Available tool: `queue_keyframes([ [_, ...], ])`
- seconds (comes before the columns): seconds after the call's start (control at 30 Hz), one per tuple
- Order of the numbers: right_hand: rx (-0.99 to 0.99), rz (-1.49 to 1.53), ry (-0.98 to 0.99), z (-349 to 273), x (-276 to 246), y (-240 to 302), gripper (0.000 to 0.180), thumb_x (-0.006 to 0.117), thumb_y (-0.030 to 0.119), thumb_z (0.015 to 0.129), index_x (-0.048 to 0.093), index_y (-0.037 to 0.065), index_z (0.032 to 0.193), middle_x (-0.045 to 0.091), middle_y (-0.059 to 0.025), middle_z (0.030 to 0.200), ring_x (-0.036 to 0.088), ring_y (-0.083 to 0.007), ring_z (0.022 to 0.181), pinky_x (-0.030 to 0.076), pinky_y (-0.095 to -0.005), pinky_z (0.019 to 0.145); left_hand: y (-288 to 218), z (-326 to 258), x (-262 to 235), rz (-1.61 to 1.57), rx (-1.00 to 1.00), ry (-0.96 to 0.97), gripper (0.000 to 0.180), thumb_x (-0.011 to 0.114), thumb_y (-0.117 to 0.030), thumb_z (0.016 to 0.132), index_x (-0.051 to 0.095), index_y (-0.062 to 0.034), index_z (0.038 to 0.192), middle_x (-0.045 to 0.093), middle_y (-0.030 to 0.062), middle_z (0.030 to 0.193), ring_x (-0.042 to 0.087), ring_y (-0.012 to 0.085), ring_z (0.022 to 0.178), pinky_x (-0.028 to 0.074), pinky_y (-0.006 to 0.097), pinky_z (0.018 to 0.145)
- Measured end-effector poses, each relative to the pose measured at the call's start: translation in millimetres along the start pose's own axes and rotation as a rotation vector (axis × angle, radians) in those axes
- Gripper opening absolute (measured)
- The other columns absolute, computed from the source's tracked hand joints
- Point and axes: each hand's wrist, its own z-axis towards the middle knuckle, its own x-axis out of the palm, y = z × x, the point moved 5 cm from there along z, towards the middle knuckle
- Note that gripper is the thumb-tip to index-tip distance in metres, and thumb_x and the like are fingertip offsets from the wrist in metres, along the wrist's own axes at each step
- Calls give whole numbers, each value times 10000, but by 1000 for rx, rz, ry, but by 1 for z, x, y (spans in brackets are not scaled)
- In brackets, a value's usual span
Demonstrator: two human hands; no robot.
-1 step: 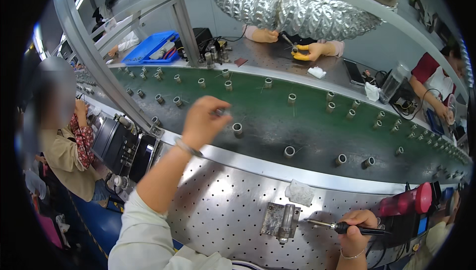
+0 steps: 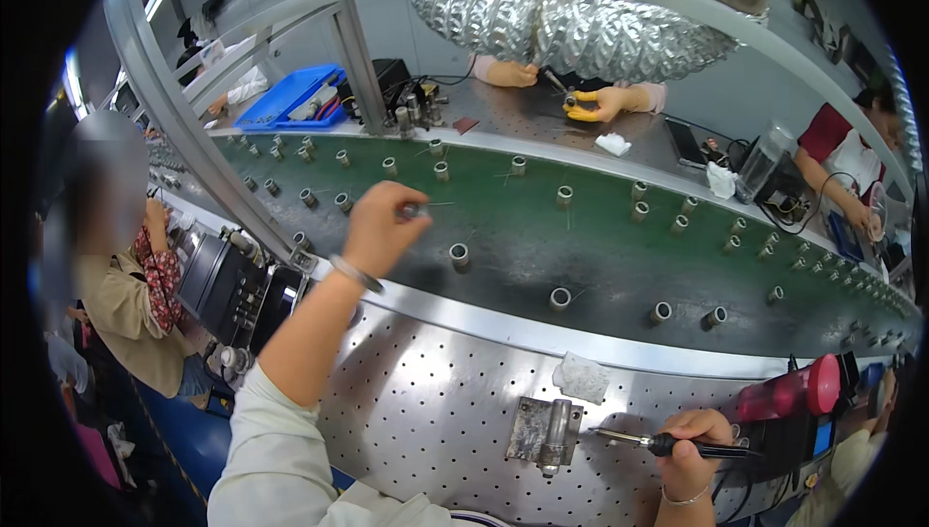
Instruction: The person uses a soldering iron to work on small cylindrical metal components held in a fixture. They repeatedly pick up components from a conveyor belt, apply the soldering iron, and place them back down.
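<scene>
My left hand [image 2: 380, 234] is raised over the green conveyor belt [image 2: 503, 227], its fingers pinched round a small metal cylinder [image 2: 410, 210]. A thin wire sticks out to the right of the fingertips. Low on the right, my right hand [image 2: 689, 459] grips a soldering iron [image 2: 668, 444] by its black handle. The iron's tip points left, toward a small metal fixture [image 2: 544, 430] with a horizontal plate and a round bar, and appears apart from it. Closest to my left hand on the belt is an upright metal cylinder [image 2: 459, 256].
Several similar cylinders stand along the belt. A folded white cloth [image 2: 583, 378] lies behind the fixture on the perforated metal bench [image 2: 416, 411]. To the right lies a pink bottle [image 2: 792, 390]. Across the belt, a co-worker's yellow-fingered hand [image 2: 605, 103] works below a foil duct [image 2: 581, 29].
My left hand has shifted slightly to the left with the cylinder, and the thin wire shows more clearly. My right hand keeps the soldering iron in about the same place.
</scene>
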Motion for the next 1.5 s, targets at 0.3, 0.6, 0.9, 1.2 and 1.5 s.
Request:
queue_keyframes([
  [0.3,13,-67,-3,-2,-7,3,287,760,168,745,546,-20,786,592,-124,649,555,-146,465,454,-230,418,92,11,-16,445,-21,61,236,714,-174,706,676,-48,902,619,133,890,603,278,846,485,374,763],
  [0.6,40,-10,20,-2,-1,-1,252,750,124,739,556,-32,781,599,-132,663,580,-155,494,467,-226,443,88,-54,-30,222,-239,329,323,773,-161,671,667,-42,952,632,123,857,606,223,748,492,310,680],
  [0.9,108,-81,-66,-7,-15,-3,124,704,30,719,602,-15,772,628,-130,715,603,-155,555,492,-252,510,-46,-24,29,291,289,117,401,774,-193,643,657,-44,996,574,134,991,513,321,966,413,398,852],
  [1.2,253,-122,104,-1,-8,6,68,648,54,841,601,6,853,609,-23,716,563,-52,624,448,-189,551,11,-48,66,132,147,188,368,765,-68,531,621,-35,868,582,144,896,539,346,901,441,413,784],
  [1.5,255,-119,-27,5,-10,-6,134,641,130,862,566,43,792,573,8,637,508,-35,561,382,-181,505,-151,-62,42,-508,-12,471,351,767,11,558,662,11,893,574,68,784,563,128,684,427,212,558],
])
